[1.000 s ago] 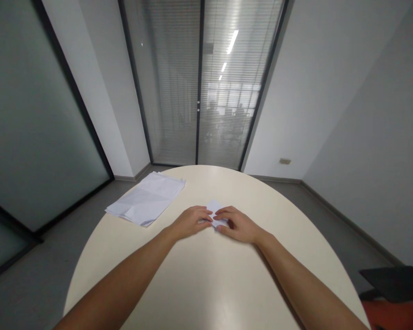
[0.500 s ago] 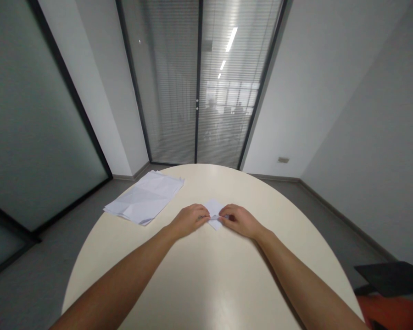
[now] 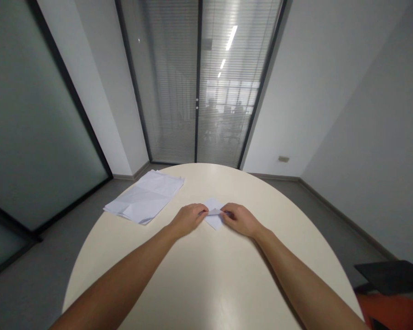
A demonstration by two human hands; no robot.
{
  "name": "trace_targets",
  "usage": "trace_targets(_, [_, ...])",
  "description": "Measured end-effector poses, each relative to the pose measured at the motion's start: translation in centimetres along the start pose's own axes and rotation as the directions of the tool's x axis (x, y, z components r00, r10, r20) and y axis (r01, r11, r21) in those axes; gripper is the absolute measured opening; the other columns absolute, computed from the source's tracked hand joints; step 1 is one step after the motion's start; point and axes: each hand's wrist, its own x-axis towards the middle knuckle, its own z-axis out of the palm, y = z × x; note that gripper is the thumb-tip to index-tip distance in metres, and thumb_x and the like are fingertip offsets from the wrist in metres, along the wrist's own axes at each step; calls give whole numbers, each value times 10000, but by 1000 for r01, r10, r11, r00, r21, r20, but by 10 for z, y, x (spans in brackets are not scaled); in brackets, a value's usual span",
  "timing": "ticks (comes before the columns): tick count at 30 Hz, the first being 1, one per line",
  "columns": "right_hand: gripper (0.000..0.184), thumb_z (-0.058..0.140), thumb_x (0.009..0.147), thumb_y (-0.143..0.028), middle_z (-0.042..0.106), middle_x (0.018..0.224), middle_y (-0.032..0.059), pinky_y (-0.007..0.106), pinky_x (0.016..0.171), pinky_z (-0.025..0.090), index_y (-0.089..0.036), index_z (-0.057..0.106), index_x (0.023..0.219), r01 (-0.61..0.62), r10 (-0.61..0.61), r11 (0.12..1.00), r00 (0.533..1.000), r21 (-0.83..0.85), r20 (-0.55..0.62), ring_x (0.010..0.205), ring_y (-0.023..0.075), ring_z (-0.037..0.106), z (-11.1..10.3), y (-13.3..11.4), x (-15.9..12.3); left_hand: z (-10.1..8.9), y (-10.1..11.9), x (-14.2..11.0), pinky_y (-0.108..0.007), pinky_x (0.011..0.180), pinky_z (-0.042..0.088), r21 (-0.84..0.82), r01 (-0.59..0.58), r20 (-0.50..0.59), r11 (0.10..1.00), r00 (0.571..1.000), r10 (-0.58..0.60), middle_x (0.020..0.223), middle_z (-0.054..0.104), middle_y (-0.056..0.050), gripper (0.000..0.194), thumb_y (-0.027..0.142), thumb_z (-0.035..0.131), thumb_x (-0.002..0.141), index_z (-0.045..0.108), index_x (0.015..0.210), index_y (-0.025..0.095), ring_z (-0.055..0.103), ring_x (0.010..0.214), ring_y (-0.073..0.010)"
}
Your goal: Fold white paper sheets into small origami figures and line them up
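Observation:
A small piece of folded white paper (image 3: 214, 222) lies on the round cream table, one corner toward me and one away. Across its middle runs a raised fold. My left hand (image 3: 189, 217) pinches the left end of that fold between thumb and fingers. On the other side, my right hand (image 3: 240, 218) has its fingers closed on the right end. Parts of the paper's side corners are hidden behind the fingers.
A stack of creased white sheets (image 3: 147, 195) rests at the table's far left. The round table (image 3: 192, 284) has its far edge near a glass partition with blinds (image 3: 172, 114). A black and red chair (image 3: 392, 279) stands at the lower right.
Both hands have slid slightly apart along the fold, so more of the paper's middle shows between them. The stack of sheets has stayed in place.

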Motion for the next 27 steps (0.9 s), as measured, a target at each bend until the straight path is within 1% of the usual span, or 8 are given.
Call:
trace_targets(6, [276, 486, 977, -331, 747, 871, 50, 283, 690, 490, -204, 731, 986, -88, 88, 996, 996, 3, -7, 738, 183, 655, 1, 3, 1, 0, 0, 0, -269, 806, 488, -4, 18, -37, 1000, 999, -18, 990, 740, -22, 214, 293, 477, 999, 674, 1053, 229, 681, 886, -181])
trace_targets(11, [303, 465, 991, -344, 753, 877, 59, 285, 694, 498, -203, 733, 995, -99, 99, 995, 995, 2, -8, 747, 190, 667, 1, 3, 1, 0, 2, 0, -276, 834, 497, 8, 7, -46, 1000, 999, -7, 1007, 737, -35, 215, 273, 464, 1006, 663, 1064, 217, 684, 912, -185])
trace_targets(16, [316, 457, 996, -345, 759, 951, 69, 288, 728, 506, -200, 691, 1151, -130, 131, 991, 991, 41, -15, 786, 195, 684, 3, 4, 1, 3, 1, 3, -295, 862, 510, 39, 29, -59, 999, 998, -27, 1010, 742, -52, 193, 249, 489, 997, 658, 1072, 197, 690, 927, -197])
trace_targets(20, [322, 453, 1000, -334, 762, 967, 67, 293, 735, 502, -207, 681, 1189, -141, 142, 990, 990, 30, -23, 798, 200, 686, 4, 5, 1, 3, 1, 4, -288, 884, 513, 8, 73, -68, 997, 995, -72, 1071, 747, -51, 211, 203, 507, 982, 647, 1140, 199, 698, 964, -194])
trace_targets(22, [336, 448, 1004, -321, 764, 1008, 68, 301, 752, 505, -220, 674, 1230, -126, 127, 992, 992, 22, -27, 832, 209, 694, 5, 5, 2, 2, 2, 5, -286, 881, 515, 1, 96, -72, 995, 993, -95, 1075, 747, -49, 236, 190, 515, 976, 638, 1177, 201, 701, 959, -192])
trace_targets(25, [369, 431, 1008, -286, 741, 1162, 65, 314, 848, 511, -255, 645, 1307, -82, 83, 996, 996, 27, -43, 988, 223, 696, 7, 6, 4, 1, 3, 5, -281, 841, 523, 5, 147, -68, 989, 987, -146, 999, 749, -38, 301, 174, 525, 967, 594, 1258, 203, 704, 900, -187])
trace_targets(27, [392, 426, 1003, -260, 718, 1225, 66, 326, 903, 504, -259, 625, 1341, -67, 68, 998, 996, 7, -62, 1060, 230, 681, 10, 7, 4, 2, 2, 5, -280, 834, 522, 17, 164, -70, 986, 984, -162, 976, 742, -35, 345, 163, 530, 961, 558, 1303, 201, 697, 896, -184])
